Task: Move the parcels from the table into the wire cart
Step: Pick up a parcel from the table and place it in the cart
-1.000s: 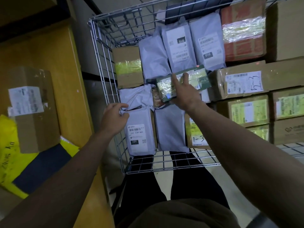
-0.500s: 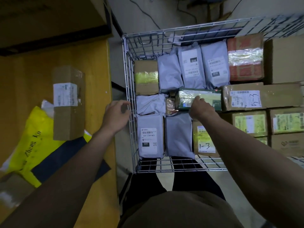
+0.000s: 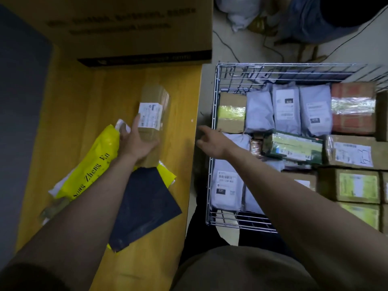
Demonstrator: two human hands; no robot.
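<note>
A long brown cardboard box with a white label lies on the yellow wooden table. My left hand grips its near half, thumb along the label's left edge. Under my left forearm lie a yellow mailer bag and a dark flat mailer. My right hand hovers empty with fingers spread over the gap between the table and the wire cart. In the cart, a green taped parcel rests on grey mailer bags and boxes.
A large cardboard carton stands at the back of the table. Brown boxes fill the cart's right side and grey bags its middle. Cables and bags lie on the floor behind the cart.
My right hand let go of the green parcel in the cart and drew back to the left. My left hand left the cart's wire wall and took hold of the brown box on the table.
</note>
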